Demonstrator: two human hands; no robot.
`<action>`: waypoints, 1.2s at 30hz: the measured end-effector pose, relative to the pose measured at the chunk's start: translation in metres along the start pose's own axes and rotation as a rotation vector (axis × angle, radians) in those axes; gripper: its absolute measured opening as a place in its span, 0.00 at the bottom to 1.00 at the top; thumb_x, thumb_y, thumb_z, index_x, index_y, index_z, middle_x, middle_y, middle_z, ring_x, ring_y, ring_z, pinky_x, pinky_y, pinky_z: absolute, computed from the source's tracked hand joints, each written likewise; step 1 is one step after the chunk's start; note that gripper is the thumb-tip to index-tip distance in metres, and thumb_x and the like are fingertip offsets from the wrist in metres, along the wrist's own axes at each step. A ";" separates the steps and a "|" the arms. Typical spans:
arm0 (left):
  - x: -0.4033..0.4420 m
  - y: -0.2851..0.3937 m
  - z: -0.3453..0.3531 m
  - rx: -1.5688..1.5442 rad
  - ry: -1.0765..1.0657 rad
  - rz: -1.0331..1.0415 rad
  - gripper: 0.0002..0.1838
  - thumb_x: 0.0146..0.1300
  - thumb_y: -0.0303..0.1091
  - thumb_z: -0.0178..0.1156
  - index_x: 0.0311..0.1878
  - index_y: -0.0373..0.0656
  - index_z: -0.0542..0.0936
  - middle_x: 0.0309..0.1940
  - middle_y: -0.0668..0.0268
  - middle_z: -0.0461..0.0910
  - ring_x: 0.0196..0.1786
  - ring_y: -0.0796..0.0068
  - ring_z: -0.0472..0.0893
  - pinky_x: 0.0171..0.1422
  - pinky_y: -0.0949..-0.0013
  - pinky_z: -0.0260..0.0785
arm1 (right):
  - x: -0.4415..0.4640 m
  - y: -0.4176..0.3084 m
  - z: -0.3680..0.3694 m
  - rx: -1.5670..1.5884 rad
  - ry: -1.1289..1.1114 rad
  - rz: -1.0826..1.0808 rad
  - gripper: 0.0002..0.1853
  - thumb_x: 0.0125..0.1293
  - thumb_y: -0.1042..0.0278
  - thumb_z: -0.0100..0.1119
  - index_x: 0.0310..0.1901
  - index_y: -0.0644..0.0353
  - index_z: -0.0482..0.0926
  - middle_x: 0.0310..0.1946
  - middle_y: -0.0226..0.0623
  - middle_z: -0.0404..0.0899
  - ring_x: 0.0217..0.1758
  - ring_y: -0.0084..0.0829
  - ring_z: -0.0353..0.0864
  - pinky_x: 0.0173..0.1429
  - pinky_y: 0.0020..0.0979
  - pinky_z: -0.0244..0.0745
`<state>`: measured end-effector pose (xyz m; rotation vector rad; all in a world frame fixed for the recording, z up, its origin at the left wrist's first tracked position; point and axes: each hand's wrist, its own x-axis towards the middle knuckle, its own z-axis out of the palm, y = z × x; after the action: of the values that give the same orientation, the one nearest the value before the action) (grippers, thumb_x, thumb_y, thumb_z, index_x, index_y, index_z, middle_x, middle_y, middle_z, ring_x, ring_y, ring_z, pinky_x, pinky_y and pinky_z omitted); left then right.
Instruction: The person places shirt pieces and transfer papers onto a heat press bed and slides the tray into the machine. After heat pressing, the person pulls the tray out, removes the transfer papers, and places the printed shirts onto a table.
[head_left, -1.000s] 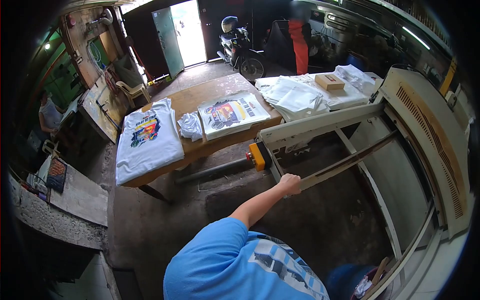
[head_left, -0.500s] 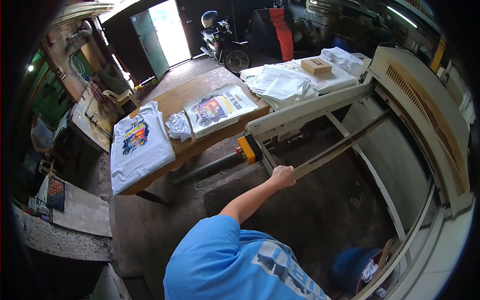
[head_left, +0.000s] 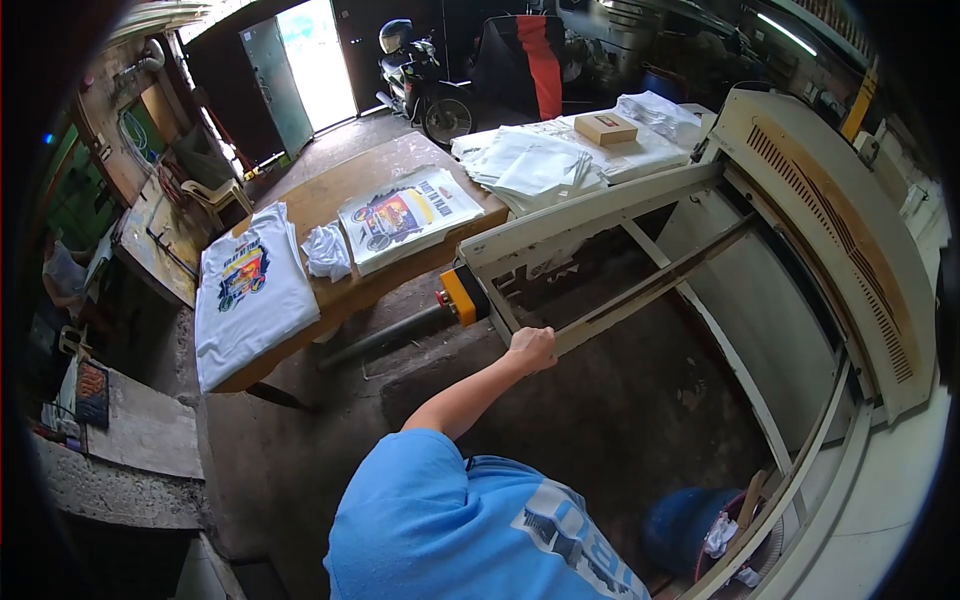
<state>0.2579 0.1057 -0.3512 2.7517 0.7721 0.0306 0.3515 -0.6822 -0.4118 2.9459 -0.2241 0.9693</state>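
1. While you stand beside the pale machine point(head_left: 840, 245), your left hand point(head_left: 533, 348) grasps the near end of the lower rail point(head_left: 620, 307), its fingers curled together around the end; your right hand lies outside the view, so its fingers cannot be judged.
2. Before you, the metal frame point(head_left: 600, 212) reaches out from the machine; a yellow box point(head_left: 462, 296) with a red button point(head_left: 441, 297) is mounted at its corner, near your grip.
3. Step in hand, as judged: you are handling the frame by its end; whether you pull, push or merely steady it cannot be told.
4. Beyond that corner, a brown table point(head_left: 390, 160) bears folded white shirts point(head_left: 290, 320), a crumpled white cloth point(head_left: 328, 252) and a printed stack point(head_left: 410, 218), all untouched by you.
5. Next move, as judged: shifting the frame would call for your firm hold, even force and clearance from the button.
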 end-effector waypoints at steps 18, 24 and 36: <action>0.011 0.004 0.000 0.056 -0.064 0.001 0.24 0.45 0.48 0.62 0.38 0.38 0.72 0.32 0.54 0.80 0.38 0.57 0.80 0.42 0.59 0.73 | 0.003 -0.060 -0.058 0.199 -0.188 0.342 0.20 0.56 0.56 0.51 0.27 0.71 0.76 0.24 0.55 0.75 0.28 0.50 0.75 0.36 0.44 0.68; 0.009 0.008 -0.011 0.099 -0.139 -0.035 0.26 0.46 0.51 0.62 0.38 0.37 0.71 0.33 0.55 0.80 0.40 0.57 0.80 0.44 0.60 0.72 | 0.002 -0.064 -0.062 0.199 -0.180 0.397 0.21 0.56 0.54 0.51 0.28 0.69 0.76 0.25 0.54 0.75 0.29 0.51 0.75 0.35 0.44 0.67; 0.002 0.008 -0.011 0.085 -0.090 -0.009 0.26 0.47 0.51 0.61 0.38 0.36 0.71 0.32 0.54 0.80 0.39 0.56 0.80 0.42 0.59 0.72 | 0.006 -0.073 -0.070 0.139 -0.258 0.399 0.20 0.56 0.53 0.52 0.30 0.66 0.78 0.27 0.51 0.78 0.33 0.50 0.77 0.37 0.43 0.69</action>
<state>0.2628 0.1037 -0.3386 2.8075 0.7785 -0.1301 0.3256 -0.6055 -0.3507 3.2205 -0.8091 0.6451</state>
